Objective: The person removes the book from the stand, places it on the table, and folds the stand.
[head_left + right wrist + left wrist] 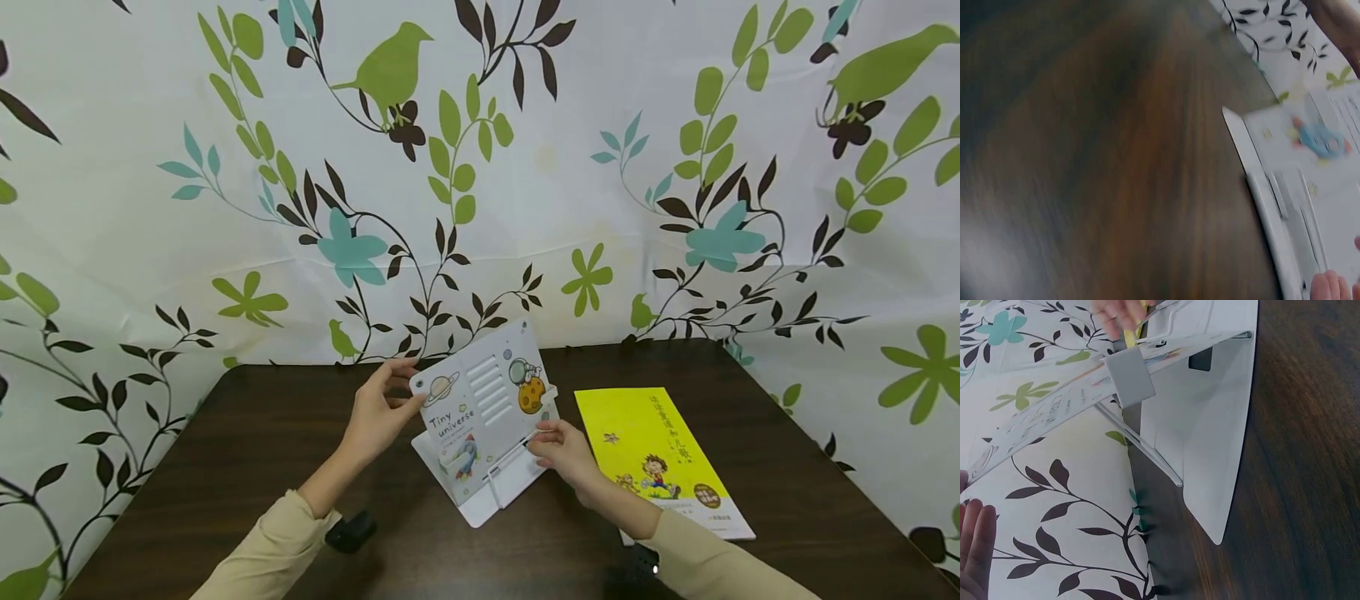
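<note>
A white book stand [487, 400] printed with "Tiny universe", a planet, a rocket and an astronaut is on the table, its back panel tilted up from a flat base [1210, 425]. A metal strut [1147, 450] runs between panel and base behind. My left hand [381, 410] holds the panel's upper left corner between thumb and fingers. At the lower right edge, beside the wire page holder [493, 487], my right hand [562, 450] pinches the stand with curled fingers. In the right wrist view only the fingertips [1329, 286] of that hand show, low at the edge.
A yellow book [637, 425] with a cartoon child on its cover lies to the right of the stand, partly under my right forearm. The dark wooden table [247, 450] reaches back to a hanging cloth [540, 183] with leaves and birds.
</note>
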A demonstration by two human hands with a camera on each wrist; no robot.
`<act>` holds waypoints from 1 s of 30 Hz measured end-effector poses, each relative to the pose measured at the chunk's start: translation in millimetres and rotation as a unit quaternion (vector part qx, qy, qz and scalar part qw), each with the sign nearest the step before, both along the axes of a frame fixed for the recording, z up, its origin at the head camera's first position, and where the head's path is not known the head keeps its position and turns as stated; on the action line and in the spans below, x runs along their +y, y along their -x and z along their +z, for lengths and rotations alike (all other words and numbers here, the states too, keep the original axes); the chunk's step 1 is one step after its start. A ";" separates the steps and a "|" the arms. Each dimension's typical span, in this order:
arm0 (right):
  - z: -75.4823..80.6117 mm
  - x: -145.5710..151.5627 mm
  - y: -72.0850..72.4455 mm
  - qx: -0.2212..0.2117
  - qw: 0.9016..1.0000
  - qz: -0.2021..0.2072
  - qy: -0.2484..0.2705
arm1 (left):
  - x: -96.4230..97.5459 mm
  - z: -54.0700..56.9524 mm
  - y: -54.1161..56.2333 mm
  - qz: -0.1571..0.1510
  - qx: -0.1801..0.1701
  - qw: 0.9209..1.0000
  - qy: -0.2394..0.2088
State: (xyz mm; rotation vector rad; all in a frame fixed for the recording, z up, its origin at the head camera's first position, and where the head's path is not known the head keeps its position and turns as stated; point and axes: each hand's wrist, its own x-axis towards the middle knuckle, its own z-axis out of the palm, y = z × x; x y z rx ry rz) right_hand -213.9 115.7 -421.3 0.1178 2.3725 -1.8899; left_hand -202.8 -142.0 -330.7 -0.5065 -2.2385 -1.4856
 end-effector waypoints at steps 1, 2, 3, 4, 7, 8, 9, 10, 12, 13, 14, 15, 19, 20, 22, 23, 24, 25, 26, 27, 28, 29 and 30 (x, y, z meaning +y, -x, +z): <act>-1.5 -2.9 -2.7 -0.007 1.000 -0.003 0.008 | -0.9 -2.3 2.1 -0.002 0.001 1.000 -0.001; -2.8 -5.7 -5.0 -0.015 1.000 -0.008 0.017 | -2.0 -5.4 4.6 -0.003 0.003 1.000 -0.002; -4.1 -8.3 -6.9 -0.022 0.999 -0.013 0.024 | -3.4 -9.0 7.4 -0.003 0.005 1.000 -0.002; -5.6 -10.8 -8.3 -0.027 0.999 -0.018 0.032 | -4.7 -13.1 10.5 -0.001 0.007 1.000 0.000; -9.7 -17.1 -10.7 -0.036 0.997 -0.037 0.058 | -7.8 -24.5 18.7 0.003 0.010 1.000 0.003; -11.0 -19.1 -11.1 -0.038 0.996 -0.044 0.067 | -8.5 -27.0 20.0 0.003 0.012 1.000 0.004; -12.3 -21.0 -11.1 -0.038 0.995 -0.048 0.075 | -8.9 -29.0 20.9 0.004 0.015 1.000 0.006; -13.6 -22.8 -11.1 -0.038 0.994 -0.051 0.083 | -9.0 -30.4 21.1 0.005 0.018 1.000 0.008; -15.4 -26.6 -11.0 -0.037 0.993 -0.058 0.096 | -9.3 -32.1 20.7 0.003 0.024 1.000 0.007; -16.2 -28.6 -11.0 -0.039 0.992 -0.061 0.103 | -9.4 -32.9 20.6 0.004 0.025 1.000 0.005; -17.0 -30.9 -10.9 -0.041 0.991 -0.064 0.111 | -9.4 -33.2 20.2 0.003 0.028 1.000 0.004; -17.9 -33.0 -10.7 -0.041 0.990 -0.068 0.117 | -9.3 -33.4 20.0 0.003 0.031 1.000 0.004; -18.7 -41.4 -10.6 -0.035 0.984 -0.085 0.150 | -9.2 -34.2 20.1 0.004 0.040 0.999 -0.001; -18.5 -43.3 -10.7 -0.033 0.983 -0.089 0.156 | -9.2 -34.6 20.5 0.004 0.042 0.999 -0.002; -18.0 -46.4 -10.8 -0.026 0.981 -0.097 0.164 | -9.0 -34.9 21.1 0.003 0.044 0.999 -0.004; -17.7 -47.7 -10.7 -0.024 0.981 -0.099 0.167 | -8.9 -35.1 21.6 0.002 0.046 0.999 -0.006; -17.6 -48.6 -10.6 -0.022 0.980 -0.102 0.169 | -8.7 -35.2 22.0 0.002 0.045 0.999 -0.007; -17.0 -49.4 -10.6 -0.020 0.980 -0.105 0.169 | -8.5 -35.2 22.3 0.002 0.045 0.999 -0.008; -16.6 -50.0 -10.7 -0.018 0.980 -0.105 0.169 | -8.3 -34.9 22.2 0.002 0.045 0.999 -0.009; -16.7 -50.5 -10.4 -0.016 0.980 -0.106 0.170 | -8.1 -34.7 22.1 0.003 0.045 0.999 -0.009; -16.3 -50.8 -10.5 -0.014 0.980 -0.106 0.171 | -8.1 -34.7 22.1 0.004 0.045 0.999 -0.009; -16.3 -51.0 -10.6 -0.014 0.979 -0.105 0.171 | -8.0 -34.6 22.0 0.004 0.045 0.999 -0.010; -16.3 -51.3 -10.6 -0.013 0.979 -0.105 0.172 | -7.9 -34.2 21.7 0.005 0.042 0.999 -0.012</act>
